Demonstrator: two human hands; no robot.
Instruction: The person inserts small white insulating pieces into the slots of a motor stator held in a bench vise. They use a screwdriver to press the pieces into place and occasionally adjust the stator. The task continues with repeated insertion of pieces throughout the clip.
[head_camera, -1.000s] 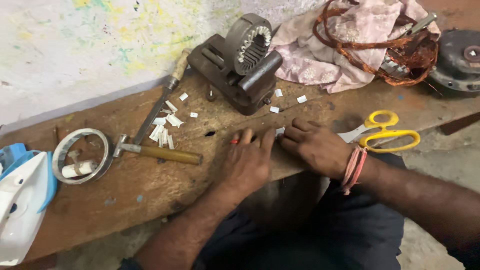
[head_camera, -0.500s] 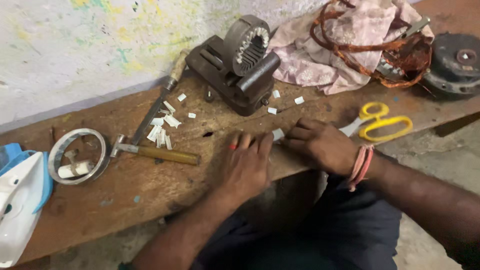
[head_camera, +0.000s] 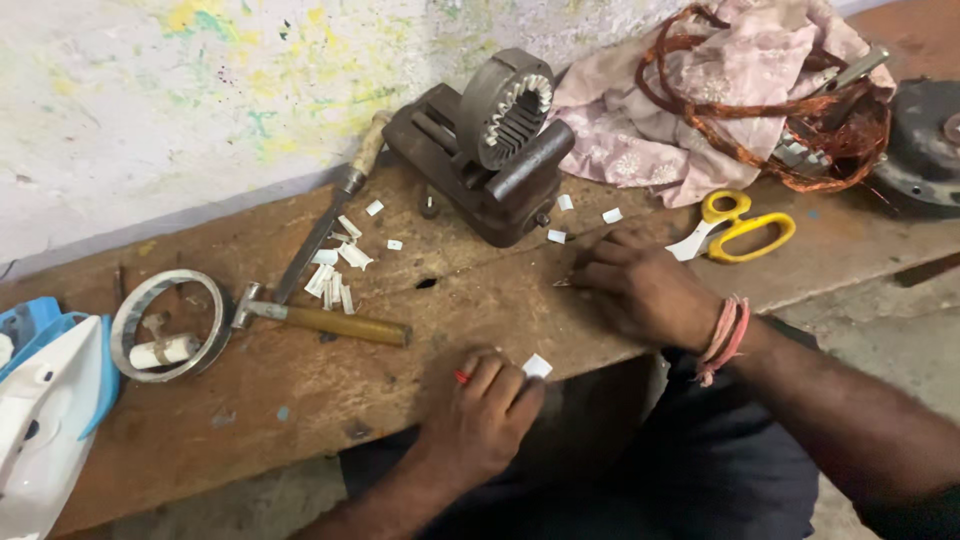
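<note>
My left hand (head_camera: 485, 415) rests at the near edge of the wooden bench (head_camera: 300, 390), fingers curled on a small white paper slip (head_camera: 537, 366). My right hand (head_camera: 635, 290) lies palm down on the bench, fingertips pinched at a small thin piece by a white scrap; a pink thread band circles its wrist. Behind the hands a dark vise (head_camera: 480, 180) clamps a grey slotted motor stator (head_camera: 508, 105). Several white paper slips (head_camera: 335, 270) lie scattered left of the vise.
Yellow-handled scissors (head_camera: 740, 225) lie right of my right hand. A wooden-handled hammer (head_camera: 320, 320), a screwdriver (head_camera: 325, 225), a metal ring (head_camera: 165, 325), a white-and-blue iron (head_camera: 40, 420), pink cloth (head_camera: 700, 90) with copper wire coils (head_camera: 800, 120) and a dark round part (head_camera: 930, 150) crowd the bench.
My left hand has drawn back toward the bench's near edge with a white slip. My right hand stays near the same spot; the view shifted.
</note>
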